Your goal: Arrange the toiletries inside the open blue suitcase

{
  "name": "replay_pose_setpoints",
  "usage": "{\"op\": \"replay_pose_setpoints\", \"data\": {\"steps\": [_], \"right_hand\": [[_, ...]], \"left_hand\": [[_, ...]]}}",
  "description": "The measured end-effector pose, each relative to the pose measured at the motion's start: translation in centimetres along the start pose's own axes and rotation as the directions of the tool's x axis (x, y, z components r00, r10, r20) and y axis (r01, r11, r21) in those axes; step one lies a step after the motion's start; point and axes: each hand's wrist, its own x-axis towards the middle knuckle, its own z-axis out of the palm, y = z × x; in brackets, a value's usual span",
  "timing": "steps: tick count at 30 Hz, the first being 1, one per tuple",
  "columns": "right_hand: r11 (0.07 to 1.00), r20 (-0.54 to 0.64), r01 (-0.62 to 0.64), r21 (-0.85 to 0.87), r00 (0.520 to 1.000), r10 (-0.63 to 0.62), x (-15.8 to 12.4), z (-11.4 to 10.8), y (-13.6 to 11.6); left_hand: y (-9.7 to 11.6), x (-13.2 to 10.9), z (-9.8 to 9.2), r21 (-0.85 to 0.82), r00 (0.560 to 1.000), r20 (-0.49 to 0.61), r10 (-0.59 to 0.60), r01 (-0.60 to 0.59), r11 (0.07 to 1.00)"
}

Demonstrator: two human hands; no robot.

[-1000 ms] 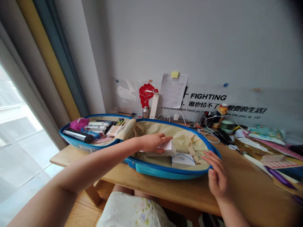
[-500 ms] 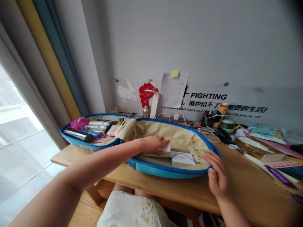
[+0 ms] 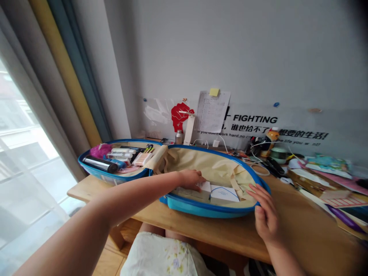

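A blue hard-shell suitcase [image 3: 198,210] lies unfolded on the wooden desk, its beige-lined right half facing up. My left hand [image 3: 191,179] reaches into that half, fingers closed over a white box [image 3: 203,194] at the near side. Right beside this box lies another white box [image 3: 224,194] with a blue line on its top. My right hand [image 3: 265,211] holds the suitcase's right rim, fingers over the edge and thumb outside. The left half contains a black cylinder [image 3: 100,164], a pink mesh puff [image 3: 101,150], several small bottles and a pack of cotton swabs [image 3: 142,159].
The wooden desk [image 3: 299,226] carries clutter on the right: cables, a green jar [image 3: 278,155], an orange-labelled bottle [image 3: 270,142], papers and packets. A white lamp [image 3: 189,129] and a small metal bottle [image 3: 178,137] stand behind the suitcase. Curtains [image 3: 66,76] hang at left.
My left hand has lowered the white box in the suitcase, and it now sits level beside the other box. My right hand stays on the rim. The view has shifted slightly.
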Motion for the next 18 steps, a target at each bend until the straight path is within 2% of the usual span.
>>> {"op": "replay_pose_setpoints", "data": {"steps": [3,6,9,11,13,14,16,18], "right_hand": [[1.000,0.005,0.014,-0.012,1.000,-0.014,0.0,0.0,0.2],[1.000,0.006,0.021,-0.010,1.000,-0.021,0.0,0.1,0.3],[1.000,0.009,0.022,0.000,1.000,-0.022,0.0,0.1,0.4],[1.000,0.015,0.020,0.000,1.000,-0.020,0.0,0.0,0.3],[1.000,0.019,0.016,-0.006,1.000,-0.016,0.0,0.0,0.3],[1.000,0.017,0.014,-0.008,1.000,-0.014,0.0,0.0,0.3],[1.000,0.010,0.018,-0.012,1.000,-0.018,0.0,0.0,0.3],[1.000,0.005,0.023,-0.012,1.000,-0.023,0.0,0.1,0.4]], "left_hand": [[-0.1,-0.1,-0.1,-0.050,0.999,-0.036,-0.030,0.028,0.998],[-1.1,-1.4,-0.8,-0.143,0.973,-0.228,-0.030,-0.003,0.990],[-3.6,-4.8,-1.9,-0.185,0.883,-0.466,-0.061,-0.030,0.982],[-6.1,-8.5,-2.5,-0.182,0.828,-0.545,-0.132,0.037,0.983],[-9.1,-13.0,-2.6,-0.210,0.792,-0.544,-0.278,0.193,0.958],[-10.6,-15.4,-2.5,-0.213,0.783,-0.505,-0.364,0.295,0.931],[-13.4,-20.0,-1.9,-0.197,0.760,-0.356,-0.543,0.507,0.839],[-15.6,-23.8,-1.0,-0.123,0.717,-0.229,-0.658,0.649,0.750]]}}
